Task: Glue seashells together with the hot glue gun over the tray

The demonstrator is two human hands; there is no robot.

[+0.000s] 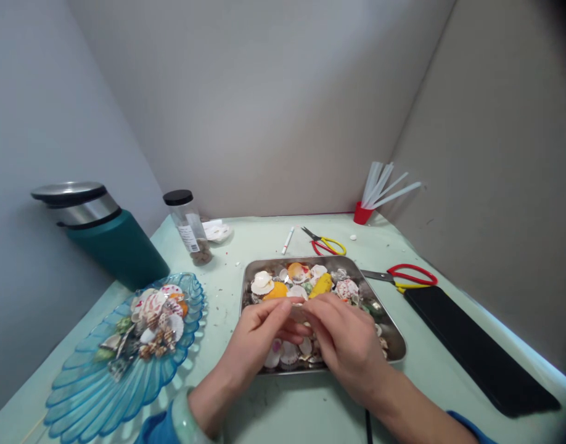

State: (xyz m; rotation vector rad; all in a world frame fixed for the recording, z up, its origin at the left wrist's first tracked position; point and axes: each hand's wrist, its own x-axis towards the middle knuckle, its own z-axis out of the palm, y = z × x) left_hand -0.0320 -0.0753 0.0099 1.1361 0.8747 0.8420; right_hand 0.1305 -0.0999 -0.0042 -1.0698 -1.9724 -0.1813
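Observation:
Both hands are together above a metal tray [397,345] filled with seashells. The fingertips of my left hand [255,336] are closed in a pinch, meeting those of my right hand [352,339]. My right fingers are also pinched. A small pale thing seems to sit between the fingertips, too covered to name. Around them in the tray lie a white scallop shell [262,282], an orange shell [276,290], a yellow piece [322,285] and a speckled pink-white shell [346,290]. My hands hide the tray's middle.
On the left are a blue shell-shaped dish [126,401] of mixed shells, a teal bottle [121,246] and a clear jar [189,231]. Behind the tray lie a white stick [287,240] and scissors [327,243]. More scissors [412,275], a black slab [481,351] and a red cup [362,213] of glue sticks stand right.

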